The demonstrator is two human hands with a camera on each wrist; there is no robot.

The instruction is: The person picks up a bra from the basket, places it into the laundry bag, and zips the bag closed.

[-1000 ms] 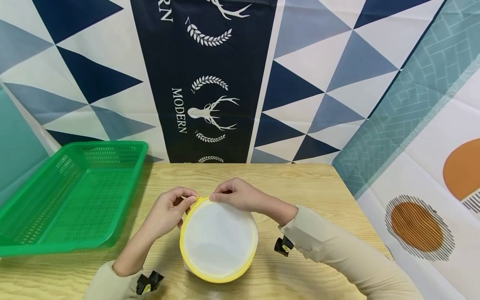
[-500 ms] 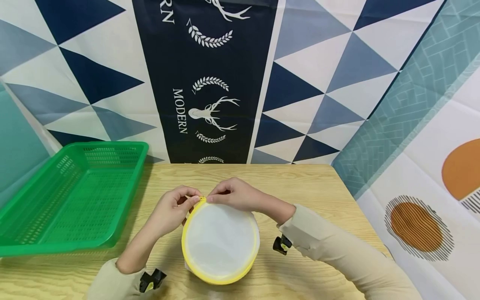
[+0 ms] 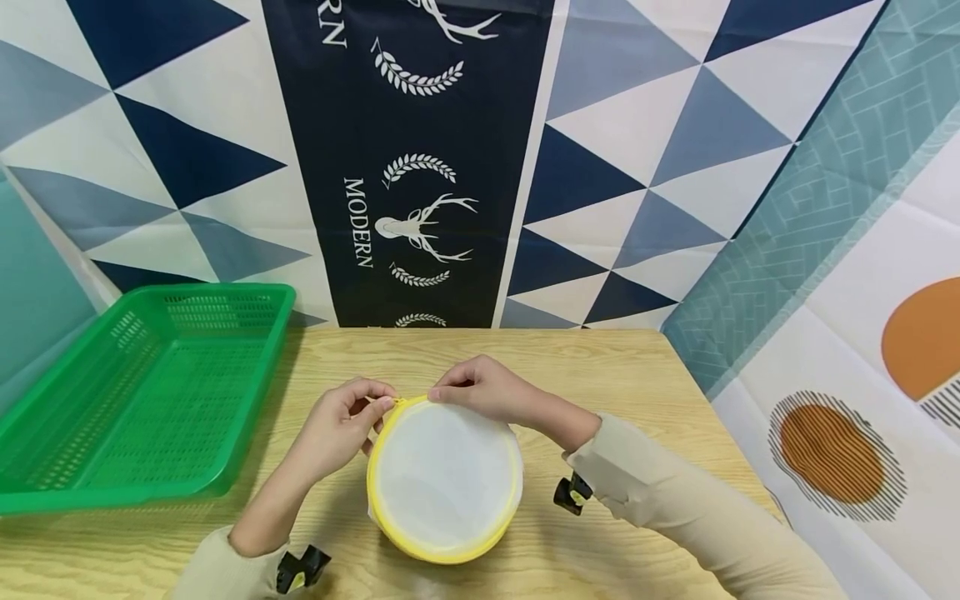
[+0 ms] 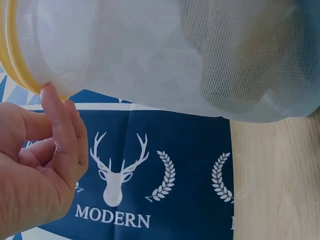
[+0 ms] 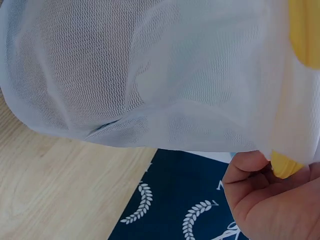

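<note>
A white mesh laundry bag, round on top, stands on the table with a yellow zipper rim around its lid. At the far left of that rim, my left hand pinches the zipper end between thumb and forefinger. Just to the right, my right hand pinches the rim, thumb on top. Seen from the left wrist, the bag's side is see-through, and darker shapes show inside near its bottom. The right wrist view has the curled fingers of my right hand at a yellow edge.
A green plastic basket with perforated walls stands on the left of the wooden table. Patterned cloth hangs behind the table's back edge, and more printed cloth lines the right side.
My hands came close together at the rim half a second ago and are now farther apart, the right one shifted rightward. The bag has slid slightly right.
</note>
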